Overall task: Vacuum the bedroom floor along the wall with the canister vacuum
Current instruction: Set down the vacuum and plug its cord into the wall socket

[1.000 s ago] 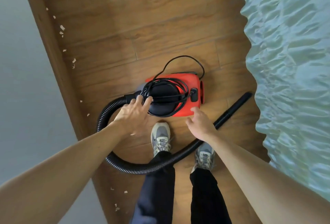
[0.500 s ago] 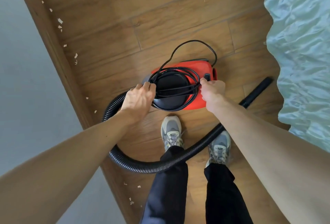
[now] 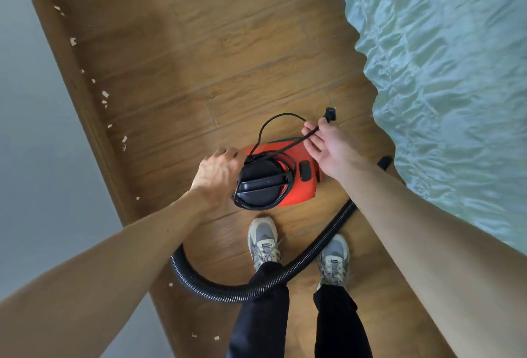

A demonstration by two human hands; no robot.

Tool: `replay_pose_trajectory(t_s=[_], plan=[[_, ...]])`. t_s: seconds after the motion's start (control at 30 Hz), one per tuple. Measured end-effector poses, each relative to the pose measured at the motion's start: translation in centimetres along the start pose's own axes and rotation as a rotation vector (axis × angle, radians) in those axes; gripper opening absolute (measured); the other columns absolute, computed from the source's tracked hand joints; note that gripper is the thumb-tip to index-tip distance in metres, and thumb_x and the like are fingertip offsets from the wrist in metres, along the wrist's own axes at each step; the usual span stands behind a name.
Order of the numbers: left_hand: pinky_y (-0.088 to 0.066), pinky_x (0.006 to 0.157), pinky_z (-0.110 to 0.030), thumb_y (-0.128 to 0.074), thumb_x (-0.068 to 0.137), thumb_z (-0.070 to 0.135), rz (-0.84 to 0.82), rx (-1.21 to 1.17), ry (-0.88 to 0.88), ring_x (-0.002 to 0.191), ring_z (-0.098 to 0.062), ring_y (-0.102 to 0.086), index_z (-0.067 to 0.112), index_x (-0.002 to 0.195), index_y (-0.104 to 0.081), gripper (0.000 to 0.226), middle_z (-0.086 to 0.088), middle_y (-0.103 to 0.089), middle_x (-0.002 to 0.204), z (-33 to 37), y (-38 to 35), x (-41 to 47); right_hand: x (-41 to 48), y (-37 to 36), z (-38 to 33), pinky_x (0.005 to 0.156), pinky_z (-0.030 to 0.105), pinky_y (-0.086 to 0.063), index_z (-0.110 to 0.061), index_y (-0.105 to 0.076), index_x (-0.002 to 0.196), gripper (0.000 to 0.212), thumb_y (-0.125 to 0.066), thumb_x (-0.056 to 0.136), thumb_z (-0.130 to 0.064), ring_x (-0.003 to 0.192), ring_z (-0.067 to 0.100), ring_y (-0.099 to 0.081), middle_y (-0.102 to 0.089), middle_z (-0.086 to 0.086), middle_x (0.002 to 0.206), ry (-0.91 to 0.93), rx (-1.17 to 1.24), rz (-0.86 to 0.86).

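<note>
Cord [image 3: 282, 114] unwinding step, I'd say: right hand [image 3: 330, 146] pinches it near the plug [image 3: 330, 114], left hand [image 3: 218, 170] grips the canister vacuum [image 3: 296, 192]. Socket next, probably.

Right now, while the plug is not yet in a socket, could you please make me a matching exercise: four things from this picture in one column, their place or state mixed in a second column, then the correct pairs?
Column A
1. power plug
2. hose
3. paper scraps
4. canister

Column B
a. scattered beside the grey wall
b. red, gripped at its side by the left hand
c. in the air, its power cord pinched by the right hand
d. black, curving on the floor between the two shoes

Pairs: 1-c, 2-d, 3-a, 4-b
</note>
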State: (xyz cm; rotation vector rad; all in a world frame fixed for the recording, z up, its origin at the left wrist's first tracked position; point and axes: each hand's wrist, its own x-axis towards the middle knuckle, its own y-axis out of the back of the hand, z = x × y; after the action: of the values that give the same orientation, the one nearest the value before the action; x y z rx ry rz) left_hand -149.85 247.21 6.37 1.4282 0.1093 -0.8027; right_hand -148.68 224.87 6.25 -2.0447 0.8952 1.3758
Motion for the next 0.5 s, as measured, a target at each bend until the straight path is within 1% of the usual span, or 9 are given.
replay_pose_trajectory(t_s=[0.1,0.17,0.27,0.4,0.5], plan=[[-0.041,0.068,-0.039,-0.053,0.099,0.014,0.014,-0.047,-0.001,0.102,-0.033,-0.057,0.012,0.112,-0.054,0.014,-0.007,-0.060,0.106,1.3,3.4,0.6,-3.1,-0.4,-3.5,0.071,0.029,-0.054,-0.009,-0.055,0.106,0.019,-0.047,0.104,-0.026,0.082,0.015,-0.070,-0.072,0.006,0.090,0.048,0.088,-0.073],[-0.035,0.064,-0.036,-0.049,0.097,0.008,0.034,-0.046,-0.008,0.093,-0.034,-0.059,0.012,0.107,-0.052,0.011,-0.006,-0.060,0.102,2.5,5.7,0.9,-5.4,-0.4,-5.9,0.073,0.029,-0.054,-0.011,-0.056,0.105,0.019,-0.047,0.104,-0.028,0.084,0.016,-0.069,-0.072,0.006,0.090,0.094,0.102,-0.077],[-0.036,0.063,-0.034,-0.047,0.097,0.005,0.044,-0.069,-0.004,0.085,-0.034,-0.060,0.014,0.107,-0.052,0.015,-0.005,-0.063,0.101,4.7,9.4,1.1,-8.9,-0.4,-9.9,0.071,0.029,-0.054,-0.013,-0.061,0.104,0.019,-0.051,0.102,-0.030,0.085,0.016,-0.072,-0.074,0.006,0.092,0.179,0.083,-0.058],[-0.037,0.065,-0.034,-0.045,0.102,0.016,0.081,-0.156,0.017,0.086,-0.032,-0.060,0.014,0.110,-0.054,0.012,-0.006,-0.064,0.103,8.9,14.4,1.0,-13.8,-0.1,-15.5,0.072,0.028,-0.054,-0.016,-0.063,0.099,0.018,-0.054,0.101,-0.032,0.081,0.016,-0.073,-0.074,0.005,0.088,0.306,0.035,-0.033],[-0.041,0.065,-0.036,-0.045,0.103,0.020,0.129,-0.227,-0.014,0.085,-0.033,-0.060,0.012,0.106,-0.054,0.013,-0.007,-0.064,0.101,12.3,17.8,0.6,-17.7,0.4,-19.6,0.071,0.026,-0.053,-0.016,-0.061,0.091,0.016,-0.056,0.101,-0.027,0.067,0.015,-0.066,-0.068,0.001,0.074,0.417,-0.016,-0.008]])
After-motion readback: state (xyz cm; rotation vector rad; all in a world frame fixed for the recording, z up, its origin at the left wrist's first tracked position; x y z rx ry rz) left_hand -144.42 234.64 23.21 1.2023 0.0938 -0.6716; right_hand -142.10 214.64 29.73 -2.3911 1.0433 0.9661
